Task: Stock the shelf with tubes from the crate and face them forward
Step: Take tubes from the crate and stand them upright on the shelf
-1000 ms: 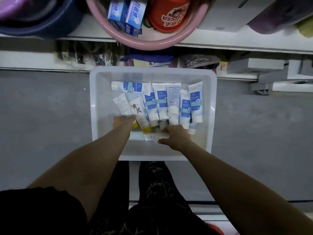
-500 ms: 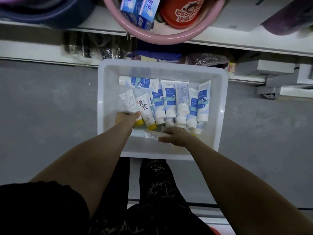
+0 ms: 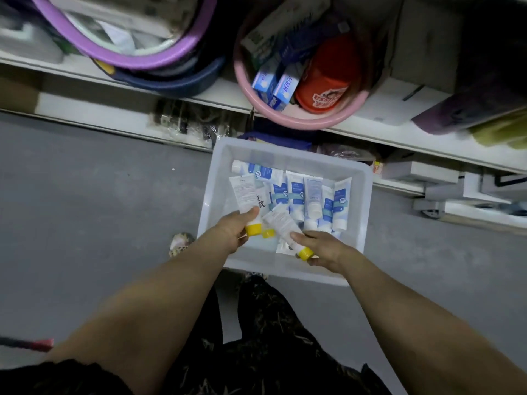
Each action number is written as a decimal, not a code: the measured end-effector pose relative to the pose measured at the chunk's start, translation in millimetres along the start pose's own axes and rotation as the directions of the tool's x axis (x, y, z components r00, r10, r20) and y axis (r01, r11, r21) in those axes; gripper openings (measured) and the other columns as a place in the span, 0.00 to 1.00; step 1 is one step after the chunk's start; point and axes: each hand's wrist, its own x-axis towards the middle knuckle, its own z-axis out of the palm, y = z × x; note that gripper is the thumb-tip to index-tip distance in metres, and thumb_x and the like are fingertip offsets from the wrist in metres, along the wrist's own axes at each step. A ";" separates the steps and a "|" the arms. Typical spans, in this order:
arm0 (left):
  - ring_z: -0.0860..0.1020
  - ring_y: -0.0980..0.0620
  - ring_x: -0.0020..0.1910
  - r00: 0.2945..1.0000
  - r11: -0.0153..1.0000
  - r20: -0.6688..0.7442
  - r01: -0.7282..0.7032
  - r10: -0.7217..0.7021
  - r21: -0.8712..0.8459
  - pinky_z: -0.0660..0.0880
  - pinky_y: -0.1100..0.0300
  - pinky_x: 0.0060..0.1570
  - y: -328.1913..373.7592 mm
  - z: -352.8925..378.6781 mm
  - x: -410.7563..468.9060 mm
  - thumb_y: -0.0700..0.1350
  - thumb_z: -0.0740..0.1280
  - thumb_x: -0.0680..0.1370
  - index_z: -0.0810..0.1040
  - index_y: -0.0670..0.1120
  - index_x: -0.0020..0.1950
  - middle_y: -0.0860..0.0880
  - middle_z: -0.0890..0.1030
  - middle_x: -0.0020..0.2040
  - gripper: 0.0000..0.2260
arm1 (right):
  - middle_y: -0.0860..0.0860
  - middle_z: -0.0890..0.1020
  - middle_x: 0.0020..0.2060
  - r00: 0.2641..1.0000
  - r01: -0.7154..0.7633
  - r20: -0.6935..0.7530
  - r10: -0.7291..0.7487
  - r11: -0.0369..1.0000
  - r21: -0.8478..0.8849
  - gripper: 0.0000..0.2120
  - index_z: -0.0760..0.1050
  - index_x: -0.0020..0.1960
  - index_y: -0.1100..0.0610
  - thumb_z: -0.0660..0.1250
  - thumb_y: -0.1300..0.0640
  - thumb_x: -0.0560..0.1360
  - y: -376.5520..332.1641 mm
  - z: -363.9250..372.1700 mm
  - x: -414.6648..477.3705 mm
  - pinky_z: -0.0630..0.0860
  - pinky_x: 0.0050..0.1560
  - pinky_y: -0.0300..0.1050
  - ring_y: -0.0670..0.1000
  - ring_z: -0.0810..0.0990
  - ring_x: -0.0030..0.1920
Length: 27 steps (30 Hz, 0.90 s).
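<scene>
A white plastic crate [image 3: 360,212] stands on the grey floor below the white shelf [image 3: 385,135]. Several white-and-blue tubes [image 3: 295,195] lie side by side inside it. My left hand [image 3: 231,230] is shut on a white tube with a yellow cap [image 3: 244,192], lifted above the crate's left side. My right hand [image 3: 322,249] grips a second white tube with a yellow cap [image 3: 282,222], tilted, cap toward me. Another yellow-capped tube [image 3: 268,232] lies between the two hands.
On the shelf sit a pink basin [image 3: 285,115] with blue boxes and a red tub, and purple [image 3: 119,57] and dark blue basins [image 3: 176,84] to the left. Bagged goods lie under the shelf. A wheeled white unit [image 3: 433,203] stands right of the crate.
Both hands have each taken hold of a yellow-capped tube and raised it off the pile. The camera has tilted up, so more of the shelf shows.
</scene>
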 end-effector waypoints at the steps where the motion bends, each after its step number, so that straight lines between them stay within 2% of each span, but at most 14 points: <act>1: 0.77 0.53 0.46 0.999 0.999 0.030 -0.020 0.021 -0.030 0.73 0.60 0.39 6.7 -3.7 -13.0 0.55 0.74 0.73 0.78 0.52 0.49 0.51 0.81 0.48 0.10 | 0.52 0.84 0.48 1.000 0.012 -0.017 -0.011 0.998 0.056 0.19 0.79 0.59 0.55 0.73 0.45 0.73 -8.1 1.9 -9.6 0.74 0.41 0.42 0.50 0.78 0.43; 3: 0.77 0.53 0.46 0.994 0.994 0.075 -0.074 0.080 -0.082 0.74 0.60 0.41 24.7 -15.6 -39.4 0.52 0.74 0.74 0.78 0.52 0.49 0.52 0.82 0.46 0.08 | 0.48 0.83 0.45 0.997 0.066 -0.042 -0.061 0.990 0.126 0.18 0.79 0.58 0.53 0.73 0.45 0.73 -26.5 12.2 -27.9 0.74 0.44 0.42 0.49 0.76 0.42; 5: 0.77 0.53 0.43 0.983 0.982 0.098 -0.144 0.156 -0.121 0.75 0.61 0.42 46.2 -31.2 -65.4 0.49 0.73 0.75 0.78 0.51 0.49 0.52 0.81 0.44 0.07 | 0.47 0.83 0.47 0.990 0.142 -0.040 -0.137 0.975 0.172 0.15 0.79 0.59 0.51 0.71 0.47 0.75 -48.7 29.8 -43.7 0.74 0.47 0.43 0.49 0.77 0.43; 7: 0.77 0.53 0.41 0.962 0.960 0.118 -0.226 0.247 -0.165 0.76 0.62 0.42 69.6 -50.8 -90.4 0.47 0.72 0.76 0.78 0.50 0.51 0.52 0.80 0.42 0.06 | 0.48 0.84 0.50 0.970 0.242 -0.041 -0.239 0.950 0.198 0.15 0.78 0.60 0.52 0.70 0.49 0.76 -76.8 53.8 -58.3 0.73 0.47 0.44 0.50 0.78 0.46; 9: 0.78 0.54 0.39 0.920 0.921 0.149 -0.329 0.362 -0.210 0.77 0.61 0.41 93.8 -76.6 -115.6 0.45 0.70 0.78 0.77 0.49 0.55 0.51 0.81 0.42 0.07 | 0.49 0.84 0.48 0.934 0.356 -0.060 -0.351 0.909 0.216 0.13 0.77 0.60 0.53 0.69 0.51 0.77 -109.8 83.4 -74.0 0.73 0.45 0.44 0.50 0.79 0.44; 11: 0.80 0.54 0.34 0.870 0.875 0.174 -0.413 0.461 -0.252 0.79 0.58 0.37 117.5 -109.2 -142.4 0.43 0.68 0.79 0.76 0.47 0.56 0.49 0.82 0.41 0.07 | 0.49 0.84 0.46 0.885 0.463 -0.082 -0.458 0.852 0.245 0.09 0.77 0.58 0.53 0.67 0.54 0.78 -145.2 118.9 -92.3 0.73 0.44 0.44 0.49 0.79 0.42; 13: 0.80 0.54 0.32 0.828 0.837 0.170 -0.491 0.535 -0.243 0.78 0.61 0.32 139.7 -150.3 -172.4 0.42 0.67 0.79 0.76 0.47 0.56 0.49 0.82 0.39 0.06 | 0.48 0.84 0.46 0.826 0.554 -0.074 -0.559 0.782 0.285 0.08 0.76 0.58 0.52 0.66 0.56 0.79 -180.3 160.1 -111.1 0.73 0.47 0.44 0.48 0.80 0.43; 17: 0.79 0.52 0.40 0.721 0.741 0.181 -0.629 0.669 -0.236 0.77 0.60 0.36 179.9 -244.6 -233.3 0.39 0.67 0.79 0.76 0.47 0.63 0.49 0.82 0.47 0.13 | 0.50 0.85 0.52 0.698 0.680 -0.067 -0.713 0.630 0.374 0.14 0.74 0.64 0.55 0.66 0.60 0.79 -246.4 251.1 -146.5 0.78 0.52 0.49 0.50 0.83 0.48; 20: 0.81 0.51 0.37 0.624 0.640 0.149 -0.731 0.767 -0.234 0.78 0.60 0.35 208.7 -316.0 -282.6 0.37 0.67 0.78 0.78 0.46 0.59 0.48 0.83 0.43 0.10 | 0.55 0.84 0.50 0.611 0.742 -0.071 -0.789 0.539 0.399 0.15 0.73 0.64 0.60 0.65 0.63 0.78 -296.8 319.8 -174.7 0.81 0.44 0.46 0.51 0.84 0.43; 22: 0.80 0.49 0.36 0.549 0.564 0.131 -0.793 0.826 -0.231 0.78 0.59 0.35 225.0 -360.2 -317.5 0.37 0.67 0.78 0.79 0.46 0.56 0.47 0.83 0.42 0.09 | 0.55 0.83 0.44 0.542 0.791 -0.071 -0.837 0.480 0.379 0.12 0.72 0.62 0.60 0.64 0.64 0.79 -329.0 363.8 -197.2 0.80 0.38 0.43 0.48 0.83 0.36; 23: 0.80 0.50 0.36 0.516 0.528 0.115 -0.817 0.849 -0.230 0.78 0.60 0.34 232.1 -376.2 -333.1 0.37 0.68 0.78 0.79 0.47 0.55 0.47 0.83 0.42 0.08 | 0.54 0.83 0.42 0.511 0.810 -0.064 -0.857 0.455 0.370 0.12 0.72 0.62 0.60 0.64 0.64 0.79 -342.2 379.6 -207.7 0.80 0.38 0.43 0.47 0.82 0.34; 26: 0.81 0.54 0.37 0.429 0.432 0.072 -0.865 0.900 -0.254 0.78 0.63 0.32 251.0 -428.4 -382.8 0.37 0.68 0.77 0.79 0.47 0.54 0.49 0.84 0.44 0.08 | 0.54 0.85 0.47 0.429 0.841 -0.046 -0.902 0.380 0.386 0.17 0.72 0.65 0.59 0.68 0.61 0.77 -379.7 430.6 -240.8 0.81 0.48 0.49 0.51 0.83 0.41; 27: 0.81 0.53 0.38 0.398 0.399 0.057 -0.880 0.916 -0.260 0.78 0.62 0.33 257.6 -443.8 -398.2 0.38 0.69 0.77 0.79 0.46 0.55 0.49 0.84 0.45 0.09 | 0.54 0.85 0.49 0.403 0.851 -0.051 -0.914 0.354 0.387 0.18 0.72 0.65 0.58 0.68 0.61 0.77 -391.9 446.3 -252.8 0.81 0.46 0.47 0.52 0.83 0.43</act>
